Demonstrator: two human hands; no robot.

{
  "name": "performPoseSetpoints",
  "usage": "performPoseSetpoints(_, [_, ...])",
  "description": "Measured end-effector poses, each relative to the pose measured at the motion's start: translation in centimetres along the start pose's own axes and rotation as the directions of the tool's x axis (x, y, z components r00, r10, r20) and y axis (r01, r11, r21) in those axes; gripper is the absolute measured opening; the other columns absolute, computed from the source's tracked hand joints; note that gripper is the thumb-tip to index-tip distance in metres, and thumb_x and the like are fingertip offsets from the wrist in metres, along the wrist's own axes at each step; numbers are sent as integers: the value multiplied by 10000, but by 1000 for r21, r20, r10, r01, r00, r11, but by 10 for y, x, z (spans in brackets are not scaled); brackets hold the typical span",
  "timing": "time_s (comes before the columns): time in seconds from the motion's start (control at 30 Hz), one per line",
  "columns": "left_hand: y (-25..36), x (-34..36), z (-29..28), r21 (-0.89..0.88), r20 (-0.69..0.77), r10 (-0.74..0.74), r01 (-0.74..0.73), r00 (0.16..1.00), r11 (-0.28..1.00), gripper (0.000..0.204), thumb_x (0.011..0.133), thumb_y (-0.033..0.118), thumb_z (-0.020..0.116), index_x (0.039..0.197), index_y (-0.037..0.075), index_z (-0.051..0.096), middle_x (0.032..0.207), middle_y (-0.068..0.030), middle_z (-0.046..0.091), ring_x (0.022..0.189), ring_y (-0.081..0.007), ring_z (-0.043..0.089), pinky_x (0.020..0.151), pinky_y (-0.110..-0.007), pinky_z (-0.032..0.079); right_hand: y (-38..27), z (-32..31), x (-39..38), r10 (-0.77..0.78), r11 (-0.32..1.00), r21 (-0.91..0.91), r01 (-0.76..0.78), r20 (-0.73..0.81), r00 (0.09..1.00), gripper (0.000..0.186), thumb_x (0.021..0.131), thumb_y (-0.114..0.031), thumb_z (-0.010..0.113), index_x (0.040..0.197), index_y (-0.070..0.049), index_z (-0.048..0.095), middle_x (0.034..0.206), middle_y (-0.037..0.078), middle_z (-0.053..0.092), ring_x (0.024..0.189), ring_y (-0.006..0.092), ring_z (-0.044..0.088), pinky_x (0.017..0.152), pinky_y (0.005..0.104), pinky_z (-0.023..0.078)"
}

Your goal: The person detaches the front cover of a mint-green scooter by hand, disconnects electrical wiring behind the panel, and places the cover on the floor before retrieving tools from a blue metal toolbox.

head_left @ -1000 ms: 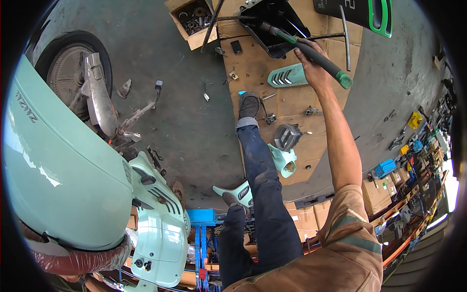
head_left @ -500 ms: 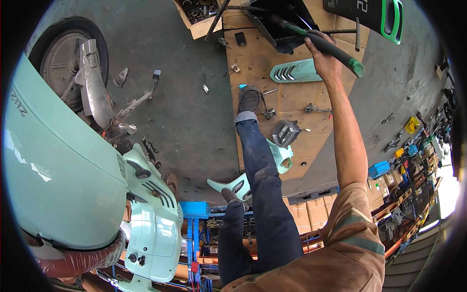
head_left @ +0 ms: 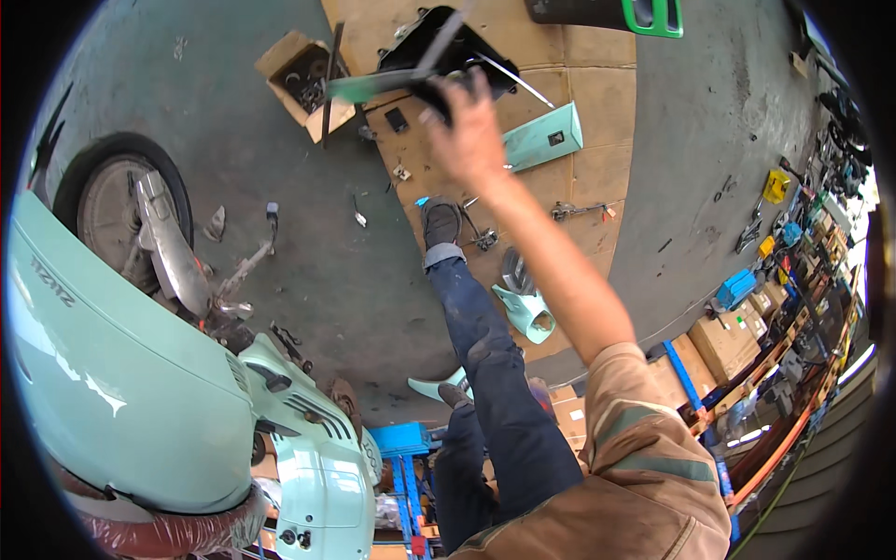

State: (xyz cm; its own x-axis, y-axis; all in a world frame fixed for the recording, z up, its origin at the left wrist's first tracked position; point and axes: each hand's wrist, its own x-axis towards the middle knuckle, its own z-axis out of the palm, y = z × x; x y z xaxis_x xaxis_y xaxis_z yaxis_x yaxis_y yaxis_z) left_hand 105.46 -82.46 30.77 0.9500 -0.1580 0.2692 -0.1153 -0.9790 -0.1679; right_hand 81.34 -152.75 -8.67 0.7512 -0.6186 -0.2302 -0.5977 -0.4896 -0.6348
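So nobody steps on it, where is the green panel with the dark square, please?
In the head view, the panel lies above centre, on the cardboard sheet, right of the right hand.

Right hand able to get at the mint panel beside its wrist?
Probably: nothing visible blocks the right hand from the mint panel, though motion blur suggests caution: it seems occupied with a green-ended tool.

Dark lettering [head_left: 53,280] on big mint panel [head_left: 135,373], just below wheel [head_left: 98,205]; smaller dark chars [head_left: 371,459] on 2nd mint panel [head_left: 322,485], lower R of wheel; white label [head_left: 577,414] on carton [head_left: 566,429], farther lower R of wheel, too sm. to read
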Motion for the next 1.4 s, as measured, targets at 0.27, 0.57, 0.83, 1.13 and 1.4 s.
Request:
performPoseSetpoints(0.27, [16,1,6,-34,-39,28,-29,999,999,356,829,279,562,1107,71,639,1162,-182,591,1086,-361,551,940,-485,440,-43,-8,-170,139,980,62,-189,467,873,555,842,-197,677,1353,-154,465,1486,314,203,1359,492,268,1115,504,311])
performPoseSetpoints(0.57, [83,-40,-79,-191,-49,-51,41,998,981,350,819,278,569,1094,75,645,1147,-179,597,1074,-360,556,932,-489,445,7,-145,-296,350,929,-359,-91,772,530,332,849,-336,684,1045,-68,675,870,174,700,835,329,681,779,422,526])
performPoseSetpoints(0.83, [290,-155,-344,-690,316,233,54,920,722,345,810,277,576,1083,78,649,1134,-177,602,1063,-359,561,925,-491,449,8,-259,-316,294,945,-320,-66,746,597,271,810,-177,667,1021,-8,644,714,92,635,578,172,586,524,308,472])
performPoseSetpoints(1.13, [226,-778,-405,-385,646,-549,847,530,366,304,780,246,653,1026,67,657,945,-187,651,933,-365,617,798,-474,496,-31,-274,-302,-23,399,-164,902,982,189,414,682,-83,707,1094,-70,663,834,145,704,644,215,627,590,335,511])
performPoseSetpoints(1.4, [352,-1104,-531,-52,-63,-594,597,-802,-800,255,856,258,591,1068,123,629,988,-144,668,949,-354,628,806,-450,510,-202,-84,-569,116,834,-21,552,984,-137,288,868,-79,564,1148,-38,616,877,88,652,665,143,587,548,267,487])
